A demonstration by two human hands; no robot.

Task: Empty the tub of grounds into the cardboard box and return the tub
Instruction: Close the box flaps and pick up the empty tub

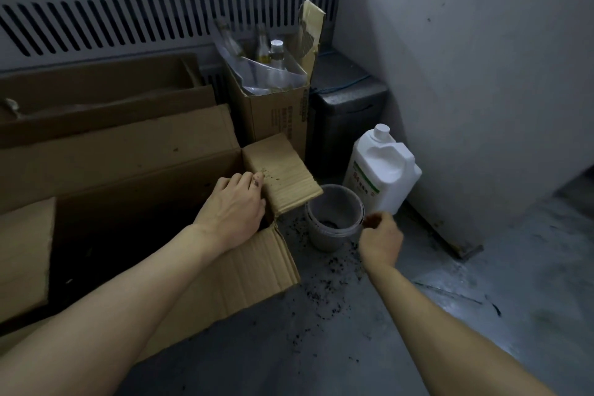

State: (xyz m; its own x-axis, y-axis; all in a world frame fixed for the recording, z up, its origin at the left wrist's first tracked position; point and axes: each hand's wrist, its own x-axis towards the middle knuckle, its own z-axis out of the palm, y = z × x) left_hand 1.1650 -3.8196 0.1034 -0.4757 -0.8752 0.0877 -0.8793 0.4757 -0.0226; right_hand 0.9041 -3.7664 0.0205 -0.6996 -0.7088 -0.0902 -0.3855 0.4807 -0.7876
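at the far left a flat sheet of cardboard (pixel 106 151) leans behind the big cardboard box (pixel 225 283), which sits open on the floor (pixel 353 347) and looks dark inside. the left hand (pixel 233 209) lies on the box's right side flap (pixel 283 173). its fingers bend over the flap's inner edge and hold it, and one fingertip has dark dirt on it. there are small dark specks on the flap too.

behind the flap stands a taller carton (pixel 273 112) full of glass bottles (pixel 276 55) and clear plastic. a dark bin (pixel 347 112) stands just right of the carton.

just right of the big box, the tub (pixel 334 219) stands upright on the floor. it is grey and round, with only a little dark stuff left at the bottom. spilled grounds (pixel 324 296) lie on the floor around the tub and in front of it.

the right hand (pixel 381 238) is at the tub's right rim. its fingers are curled at the rim, but i cannot tell if they pinch it or only touch it.

behind the tub, a white jug (pixel 382 170) with a white cap stands by the grey wall (pixel 482 74).
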